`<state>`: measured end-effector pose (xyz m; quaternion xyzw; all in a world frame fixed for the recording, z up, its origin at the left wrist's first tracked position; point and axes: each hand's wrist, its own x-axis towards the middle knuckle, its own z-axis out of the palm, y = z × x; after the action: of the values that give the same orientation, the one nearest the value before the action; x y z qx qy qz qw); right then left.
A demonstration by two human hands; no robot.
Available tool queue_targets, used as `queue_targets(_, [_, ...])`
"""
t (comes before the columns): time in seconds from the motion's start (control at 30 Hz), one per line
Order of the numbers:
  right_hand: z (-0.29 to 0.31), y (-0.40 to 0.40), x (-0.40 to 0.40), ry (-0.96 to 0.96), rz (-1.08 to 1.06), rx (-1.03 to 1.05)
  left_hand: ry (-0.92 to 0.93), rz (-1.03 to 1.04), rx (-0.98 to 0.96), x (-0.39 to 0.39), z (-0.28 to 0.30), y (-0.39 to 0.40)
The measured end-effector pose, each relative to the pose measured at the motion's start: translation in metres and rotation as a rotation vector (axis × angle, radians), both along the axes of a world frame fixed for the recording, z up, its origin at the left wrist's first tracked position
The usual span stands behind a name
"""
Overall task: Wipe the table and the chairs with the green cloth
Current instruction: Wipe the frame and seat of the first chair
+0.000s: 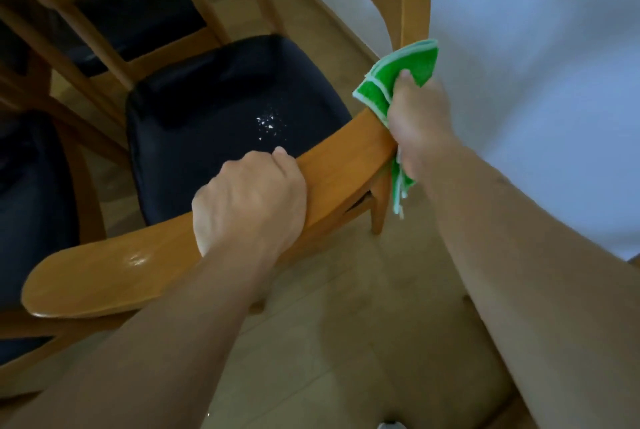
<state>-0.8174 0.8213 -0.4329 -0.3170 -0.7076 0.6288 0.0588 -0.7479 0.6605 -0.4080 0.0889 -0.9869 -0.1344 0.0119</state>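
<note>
A home dining room; wooden chairs [104, 269] (dark padded seats); pale tiled floor [346, 342]

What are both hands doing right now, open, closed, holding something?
Left hand: closed, gripping the chair's top rail.
Right hand: closed, holding the green cloth against the rail's end.

Light was dim and soft. Glare spotted the dark seat [266, 123] and wooden backrest [138, 260]. Edges bowed, slightly blurred.
</note>
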Motion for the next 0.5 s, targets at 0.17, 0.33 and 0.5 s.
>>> queue_targets(0.17, [-0.004, -0.036, 0.049, 0.091, 0.071, 0.037, 0.000, 0.002, 0.020, 0.002, 0.003, 0.002])
queue_targets(0.33, [0.000, -0.076, 0.108, 0.113, 0.171, -0.270, -0.038, 0.015, -0.016, 0.001, 0.007, 0.003])
queue_targets(0.5, [0.008, -0.042, 0.050, -0.021, -0.019, -0.103, -0.048, 0.008, 0.010, 0.001, 0.003, 0.001])
